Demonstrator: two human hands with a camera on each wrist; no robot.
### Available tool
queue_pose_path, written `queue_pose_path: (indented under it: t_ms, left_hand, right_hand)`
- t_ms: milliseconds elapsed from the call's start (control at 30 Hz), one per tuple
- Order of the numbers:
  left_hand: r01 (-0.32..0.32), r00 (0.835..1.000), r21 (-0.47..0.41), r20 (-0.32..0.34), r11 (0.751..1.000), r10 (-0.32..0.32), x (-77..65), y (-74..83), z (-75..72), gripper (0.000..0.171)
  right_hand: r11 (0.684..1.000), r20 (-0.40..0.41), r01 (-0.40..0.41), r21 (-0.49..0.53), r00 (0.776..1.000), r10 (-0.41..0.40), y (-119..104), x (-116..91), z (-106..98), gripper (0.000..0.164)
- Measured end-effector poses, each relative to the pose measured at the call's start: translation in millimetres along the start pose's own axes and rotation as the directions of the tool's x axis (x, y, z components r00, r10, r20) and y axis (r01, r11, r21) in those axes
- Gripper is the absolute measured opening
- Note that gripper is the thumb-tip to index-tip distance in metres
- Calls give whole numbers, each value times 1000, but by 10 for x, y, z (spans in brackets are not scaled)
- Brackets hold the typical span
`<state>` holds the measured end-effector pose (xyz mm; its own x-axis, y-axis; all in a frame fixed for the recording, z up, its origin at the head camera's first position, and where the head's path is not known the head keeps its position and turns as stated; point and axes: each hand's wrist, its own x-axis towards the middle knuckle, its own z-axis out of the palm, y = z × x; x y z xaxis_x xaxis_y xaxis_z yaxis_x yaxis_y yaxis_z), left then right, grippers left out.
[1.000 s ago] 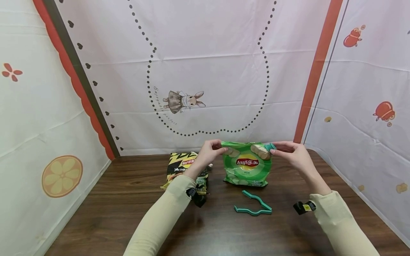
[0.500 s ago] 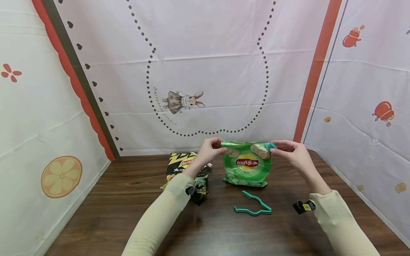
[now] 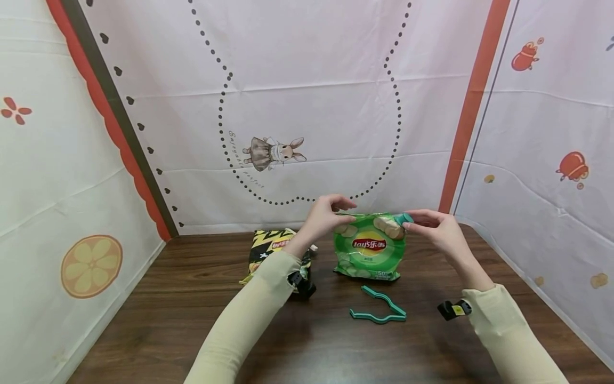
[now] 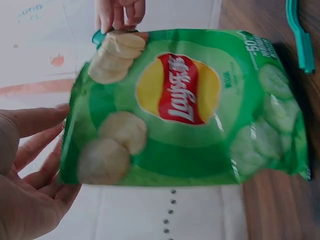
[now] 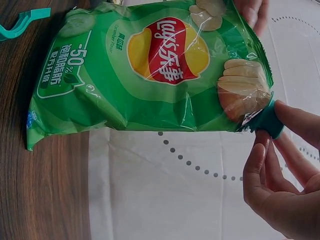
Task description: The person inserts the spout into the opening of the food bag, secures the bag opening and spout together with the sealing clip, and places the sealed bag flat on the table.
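Observation:
A green bag of potato chips stands upright on the table. At its upper right corner sits a teal spout-like piece, pinched between thumb and fingers by my right hand. My left hand is at the bag's upper left corner, its thumb near the front edge and its fingers loosely extended above and behind the top edge. Whether the left thumb touches the bag, I cannot tell. In front of the bag lies a teal hinged bag clip, its two arms spread apart.
A black and yellow chip bag lies to the left, partly hidden by my left forearm. Close behind the wooden table hangs a printed white cloth, with more cloth along both sides.
My left hand has loosened from the green chip bag's upper left corner and shifted up and to the right. The right hand stays on the teal spout-like piece.

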<state>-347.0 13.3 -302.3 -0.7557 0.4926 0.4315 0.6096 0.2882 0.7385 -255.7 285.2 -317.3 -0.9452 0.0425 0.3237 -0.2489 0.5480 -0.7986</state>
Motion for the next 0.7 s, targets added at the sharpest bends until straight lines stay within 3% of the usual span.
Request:
queue_pose_path:
  t_ms: [133,367,567,700]
  left_hand:
    - [-21,1000,21,20,1000,20,68,105,45,28]
    - [-35,999,32,43,999,33,146,158,134,30]
    - [-82,995,126,74,989,73,201,213,220,30]
    - [-77,992,165,109,983,60,238,262,286,28]
  right_hand:
    - [1000,-1,-1,-4,1000,1,2,1,1,49]
    - [1000,3,-7,-8,1000,7,9,5,3,49]
    - [1000,7,-2,20,1000,2,3,3,14,49]
    - [1000,1,6,25,1000,-6,-4,-2,19,48]
